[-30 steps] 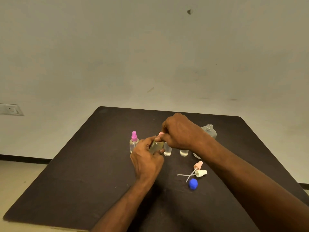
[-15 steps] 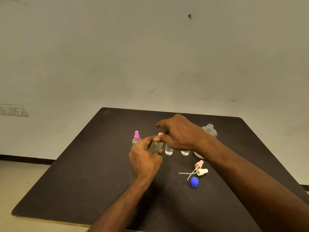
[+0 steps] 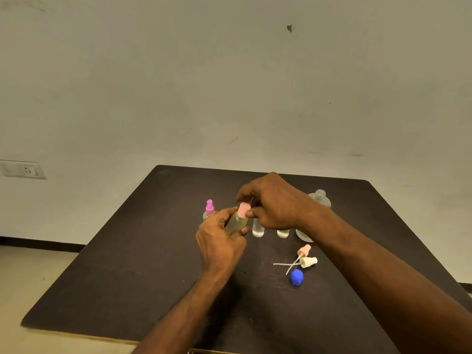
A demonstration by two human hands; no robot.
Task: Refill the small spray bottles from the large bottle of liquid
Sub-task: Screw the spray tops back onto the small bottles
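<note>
Sitting on the dark table, a small spray bottle of yellowish liquid is gripped round its body by the left hand, tilted a bit toward the right. Its pale pink spray top is on the neck, and the right hand is curled just beside it, fingertips at the cap; whether they're actually pinching it can't be told. Behind is a bottle with a magenta sprayer. Two clear open bottles are partly hidden under the right hand, with the large bottle uncapped just to their right. Nearer, two loose sprayer heads with crossed tubes and a blue cap are lying flat.
</note>
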